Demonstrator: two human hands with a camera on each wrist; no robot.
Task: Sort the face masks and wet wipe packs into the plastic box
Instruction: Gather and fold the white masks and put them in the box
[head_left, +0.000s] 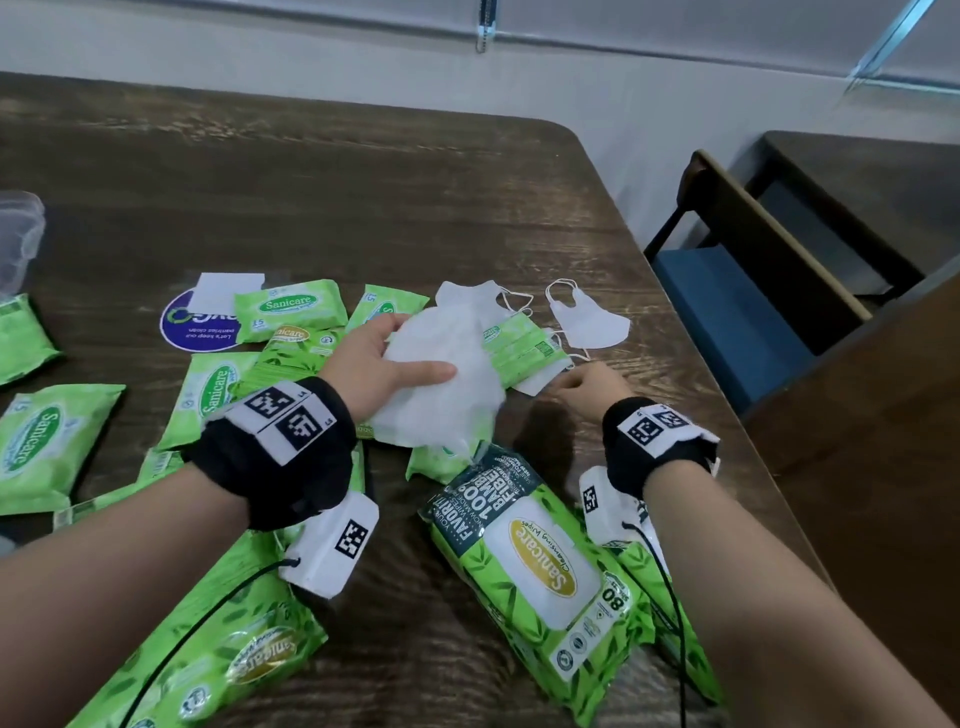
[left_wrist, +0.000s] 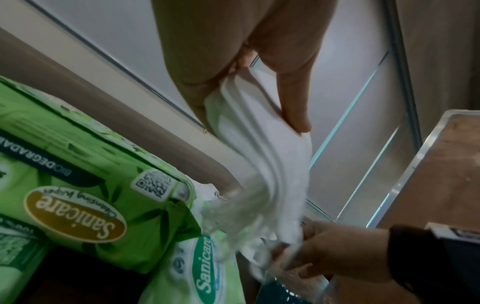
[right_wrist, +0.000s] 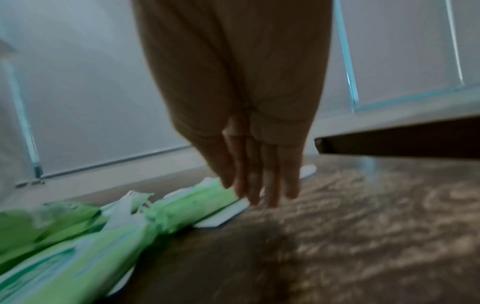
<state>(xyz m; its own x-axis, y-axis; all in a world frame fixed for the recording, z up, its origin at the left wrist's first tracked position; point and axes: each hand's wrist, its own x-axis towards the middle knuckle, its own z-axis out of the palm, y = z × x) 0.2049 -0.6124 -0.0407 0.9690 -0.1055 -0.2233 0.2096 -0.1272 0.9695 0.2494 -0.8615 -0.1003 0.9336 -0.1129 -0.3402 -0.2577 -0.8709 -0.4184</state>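
Note:
My left hand (head_left: 384, 358) grips a white bundle of face masks (head_left: 441, 374) in a clear wrapper, thumb on top, lifted slightly above the table. The left wrist view shows the bundle (left_wrist: 259, 144) hanging from the fingers (left_wrist: 293, 102). My right hand (head_left: 587, 387) hovers just right of the bundle with straight fingers (right_wrist: 259, 181) that hold nothing, over a green flat pack (head_left: 524, 348) and a white mask beneath it. A loose white mask (head_left: 592, 322) lies further right. Green wet wipe packs (head_left: 291, 306) are scattered on the table, a large one (head_left: 535, 566) nearest me. The clear plastic box (head_left: 18, 239) is at the far left edge.
The dark wooden table (head_left: 363, 182) ends close to my right hand. Beyond that edge stands a chair with a blue seat (head_left: 727, 306). A round purple sticker (head_left: 197, 325) lies among the packs. More wipe packs (head_left: 41, 447) lie on the left.

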